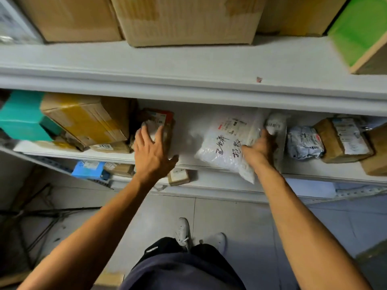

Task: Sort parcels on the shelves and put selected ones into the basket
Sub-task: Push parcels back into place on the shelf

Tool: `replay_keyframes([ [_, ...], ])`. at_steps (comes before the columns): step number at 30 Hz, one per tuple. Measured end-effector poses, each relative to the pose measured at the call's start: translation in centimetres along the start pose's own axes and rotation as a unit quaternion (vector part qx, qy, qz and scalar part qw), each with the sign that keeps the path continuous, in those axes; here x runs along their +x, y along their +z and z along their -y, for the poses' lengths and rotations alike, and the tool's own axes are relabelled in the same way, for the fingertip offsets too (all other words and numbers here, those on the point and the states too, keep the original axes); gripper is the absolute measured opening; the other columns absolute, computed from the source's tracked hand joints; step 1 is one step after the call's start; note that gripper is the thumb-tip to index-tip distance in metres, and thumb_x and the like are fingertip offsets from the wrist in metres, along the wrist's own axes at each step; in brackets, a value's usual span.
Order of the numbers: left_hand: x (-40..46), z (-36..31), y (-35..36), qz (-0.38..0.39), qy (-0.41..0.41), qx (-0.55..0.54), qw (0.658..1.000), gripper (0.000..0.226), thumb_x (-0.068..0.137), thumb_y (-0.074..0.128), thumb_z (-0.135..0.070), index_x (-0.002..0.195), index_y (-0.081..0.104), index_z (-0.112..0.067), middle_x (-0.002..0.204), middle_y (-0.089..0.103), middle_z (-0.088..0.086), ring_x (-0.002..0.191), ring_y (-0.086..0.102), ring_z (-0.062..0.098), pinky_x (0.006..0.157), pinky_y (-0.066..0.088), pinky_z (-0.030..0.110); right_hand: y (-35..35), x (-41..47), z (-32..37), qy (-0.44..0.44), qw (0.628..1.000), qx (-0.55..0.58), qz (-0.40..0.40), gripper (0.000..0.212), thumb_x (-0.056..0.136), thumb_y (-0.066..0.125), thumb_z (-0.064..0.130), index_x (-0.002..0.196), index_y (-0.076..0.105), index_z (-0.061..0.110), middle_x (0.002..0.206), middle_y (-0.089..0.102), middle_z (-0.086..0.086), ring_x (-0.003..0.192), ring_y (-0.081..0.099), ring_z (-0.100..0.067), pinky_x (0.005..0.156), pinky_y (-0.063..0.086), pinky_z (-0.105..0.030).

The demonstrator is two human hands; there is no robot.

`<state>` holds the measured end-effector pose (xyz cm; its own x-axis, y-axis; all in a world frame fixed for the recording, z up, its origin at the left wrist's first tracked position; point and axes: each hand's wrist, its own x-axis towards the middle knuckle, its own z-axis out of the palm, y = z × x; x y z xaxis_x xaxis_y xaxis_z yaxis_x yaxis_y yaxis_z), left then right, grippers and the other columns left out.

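Observation:
On the middle shelf [314, 174] lies a white bubble-wrap parcel [224, 147] with black handwriting and a label. My right hand [259, 147] grips its right edge, fingers curled under it. A smaller white wrapped parcel [275, 124] stands just behind that hand. My left hand [152, 149] reaches in with straight fingers that touch a small brown box with a white label [161, 120]. No basket is in view.
A taped cardboard box [88, 120] and a teal box [21, 116] fill the shelf's left. A grey bag parcel [303, 141] and a labelled brown box [343, 139] sit right. Large cartons [188, 19] stand on the top shelf. Small parcels [178, 176] lie lower down.

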<state>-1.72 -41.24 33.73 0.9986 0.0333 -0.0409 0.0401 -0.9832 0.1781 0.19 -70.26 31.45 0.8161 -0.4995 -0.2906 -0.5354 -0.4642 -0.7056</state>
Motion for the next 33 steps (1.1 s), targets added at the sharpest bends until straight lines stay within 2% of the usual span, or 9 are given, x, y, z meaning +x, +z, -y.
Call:
replay_keyframes([
  [7, 5.2, 2.0, 0.1, 0.178, -0.060, 0.043, 0.981, 0.090, 0.082, 0.068, -0.061, 0.152, 0.023, -0.026, 0.130, 0.044, 0.025, 0.124, 0.043, 0.048, 0.110, 0.033, 0.054, 4.1, -7.3, -0.6, -0.191, 0.981, 0.027, -0.018, 0.055, 0.079, 0.074, 0.012, 0.131, 0.061, 0.016, 0.134, 0.045, -0.011, 0.127, 0.040, -0.030, 0.108, 0.038, -0.054],
  [13, 5.3, 0.4, 0.2, 0.132, -0.127, -0.124, 0.975, 0.062, 0.092, 0.055, -0.055, 0.146, 0.038, -0.029, 0.139, 0.044, 0.025, 0.129, 0.043, 0.047, 0.110, 0.032, 0.058, 5.9, -11.3, -1.4, -0.252, 0.964, 0.077, -0.026, 0.039, 0.084, 0.059, 0.025, 0.121, 0.066, 0.016, 0.121, 0.050, -0.003, 0.121, 0.045, -0.023, 0.107, 0.038, -0.036],
  [15, 4.8, -0.1, -1.3, 0.135, -0.176, -0.446, 0.867, 0.034, 0.095, 0.050, -0.042, 0.122, 0.057, -0.021, 0.123, 0.060, 0.017, 0.112, 0.057, 0.037, 0.100, 0.046, 0.048, 5.7, -11.3, -0.9, -0.218, 0.968, 0.122, -0.003, 0.040, 0.087, 0.062, 0.033, 0.124, 0.064, 0.018, 0.122, 0.052, 0.000, 0.114, 0.050, -0.016, 0.096, 0.044, -0.022],
  [17, 3.5, -0.1, -2.5, 0.244, -0.202, -0.683, 0.658, 0.027, 0.088, 0.047, -0.036, 0.098, 0.063, -0.018, 0.102, 0.066, 0.010, 0.098, 0.060, 0.029, 0.090, 0.045, 0.043, 5.1, -11.3, 0.4, -0.132, 0.970, 0.196, 0.053, 0.048, 0.086, 0.066, 0.043, 0.129, 0.060, 0.021, 0.124, 0.057, 0.000, 0.110, 0.056, -0.009, 0.085, 0.048, -0.015],
  [22, 0.0, 0.6, -0.4, 0.413, -0.114, -0.838, 0.338, 0.061, 0.091, 0.044, -0.046, 0.140, 0.056, -0.011, 0.145, 0.051, 0.021, 0.130, 0.050, 0.043, 0.105, 0.036, 0.065, 4.3, -10.5, 2.7, -0.070, 0.933, 0.342, 0.091, 0.035, 0.098, 0.062, 0.036, 0.126, 0.063, 0.016, 0.117, 0.069, 0.008, 0.106, 0.064, 0.004, 0.085, 0.053, -0.018],
  [24, -0.7, 0.4, 0.4, 0.430, -0.100, -0.849, 0.291, 0.066, 0.093, 0.049, -0.049, 0.147, 0.047, -0.011, 0.152, 0.043, 0.022, 0.135, 0.044, 0.044, 0.107, 0.036, 0.066, 3.9, -10.5, 3.1, -0.054, 0.925, 0.368, 0.081, 0.032, 0.098, 0.063, 0.037, 0.123, 0.065, 0.018, 0.113, 0.070, 0.009, 0.101, 0.065, 0.005, 0.080, 0.053, -0.016],
  [28, -1.4, -1.5, -0.5, 0.325, -0.101, -0.843, 0.417, 0.064, 0.066, 0.074, -0.042, 0.123, 0.069, -0.014, 0.129, 0.063, 0.017, 0.115, 0.062, 0.034, 0.104, 0.045, 0.056, 3.4, -10.4, 2.9, -0.034, 0.929, 0.359, 0.078, 0.050, 0.092, 0.066, 0.046, 0.133, 0.057, 0.019, 0.122, 0.067, 0.009, 0.107, 0.064, 0.007, 0.089, 0.051, -0.016],
  [31, -1.5, -3.1, -1.0, 0.118, 0.044, -0.655, 0.745, 0.074, 0.066, 0.072, -0.052, 0.136, 0.058, -0.031, 0.127, 0.055, 0.010, 0.112, 0.061, 0.016, 0.077, 0.057, 0.025, 3.0, -10.1, 2.7, -0.017, 0.934, 0.341, 0.099, 0.076, 0.090, 0.069, 0.049, 0.153, 0.038, 0.020, 0.123, 0.065, 0.012, 0.110, 0.061, 0.005, 0.093, 0.046, -0.018],
  [33, -1.4, -3.6, -0.4, 0.008, 0.137, -0.468, 0.873, 0.093, 0.068, 0.063, -0.077, 0.148, 0.042, -0.034, 0.123, 0.039, 0.007, 0.116, 0.048, 0.013, 0.088, 0.056, 0.032, 2.8, -9.8, 3.0, -0.013, 0.924, 0.351, 0.151, 0.095, 0.081, 0.075, 0.054, 0.157, 0.028, 0.022, 0.127, 0.064, 0.010, 0.112, 0.061, 0.001, 0.092, 0.049, -0.018],
])
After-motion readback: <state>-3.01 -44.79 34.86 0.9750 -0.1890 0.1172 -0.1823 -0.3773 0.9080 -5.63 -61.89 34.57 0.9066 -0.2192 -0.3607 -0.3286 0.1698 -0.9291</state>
